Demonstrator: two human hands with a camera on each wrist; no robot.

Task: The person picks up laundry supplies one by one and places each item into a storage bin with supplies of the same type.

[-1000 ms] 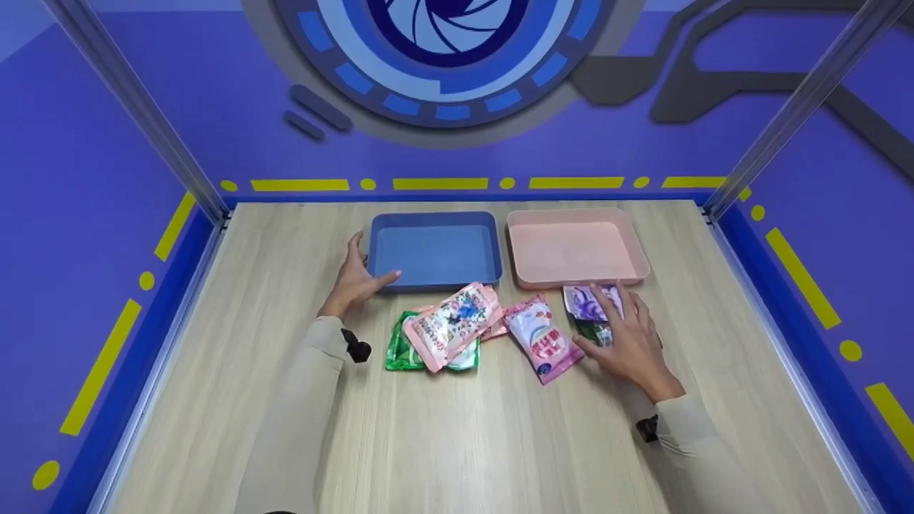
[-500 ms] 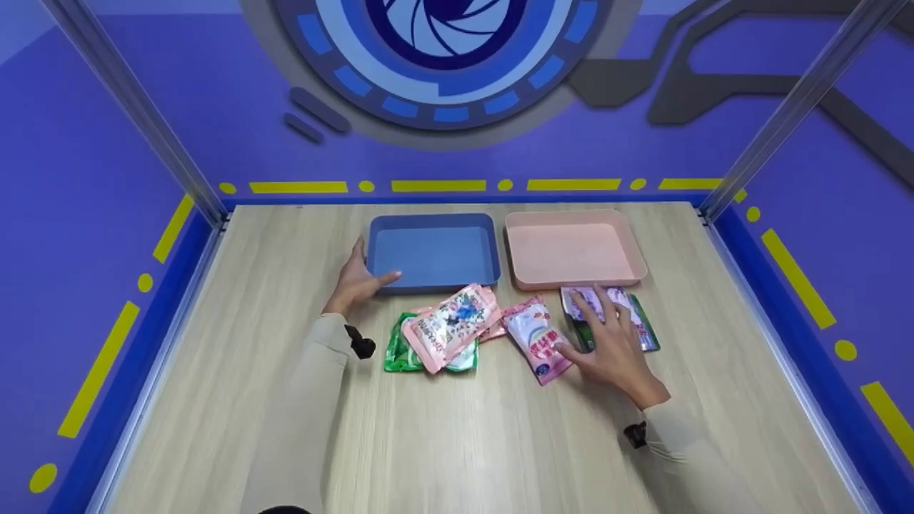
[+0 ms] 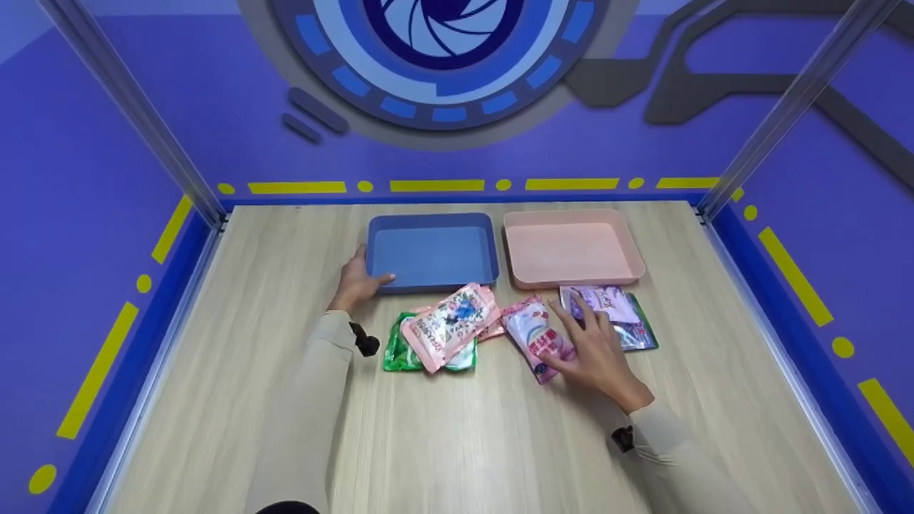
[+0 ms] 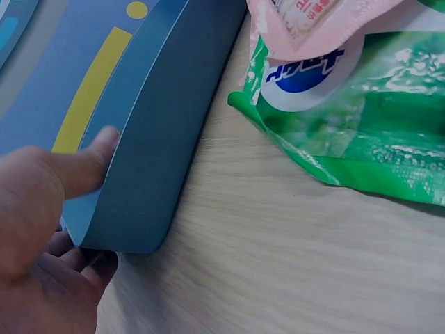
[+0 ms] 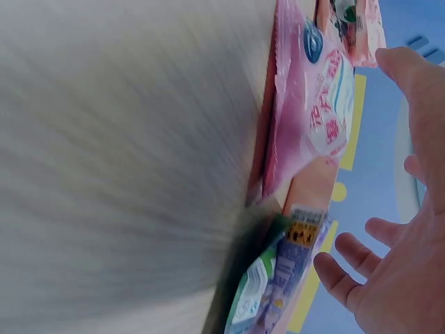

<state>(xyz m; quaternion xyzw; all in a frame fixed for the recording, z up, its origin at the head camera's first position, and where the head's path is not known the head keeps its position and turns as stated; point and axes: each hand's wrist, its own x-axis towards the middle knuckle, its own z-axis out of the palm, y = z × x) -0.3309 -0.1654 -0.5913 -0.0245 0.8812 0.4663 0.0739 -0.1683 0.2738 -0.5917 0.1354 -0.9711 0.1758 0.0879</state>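
My left hand [image 3: 355, 284] holds the near left corner of the blue tray [image 3: 432, 255]. In the left wrist view, its thumb hooks over the tray wall [image 4: 139, 146] while the other fingers curl outside and beneath the corner. My right hand [image 3: 598, 360] hovers with spread fingers over the pink and white packet [image 3: 527, 330], holding nothing. Beyond the fingers, a purple packet [image 3: 623, 305] lies on a green-edged packet [image 3: 648, 332], partly covered by that hand. The right wrist view has the pink and white packet [image 5: 309, 104] beside the open palm.
Right of the blue tray stands a pink tray [image 3: 571, 253]. In front of the blue tray, a pink printed packet [image 3: 453, 325] lies across a green packet [image 3: 398, 353]; another pink packet [image 3: 493, 330] shows beside them. Purple-blue walls [image 3: 178, 143] enclose the wooden table [image 3: 457, 442].
My right hand has moved left from over the purple and green-edged packets to over the pink and white packet. My left hand stays at the blue tray's corner.
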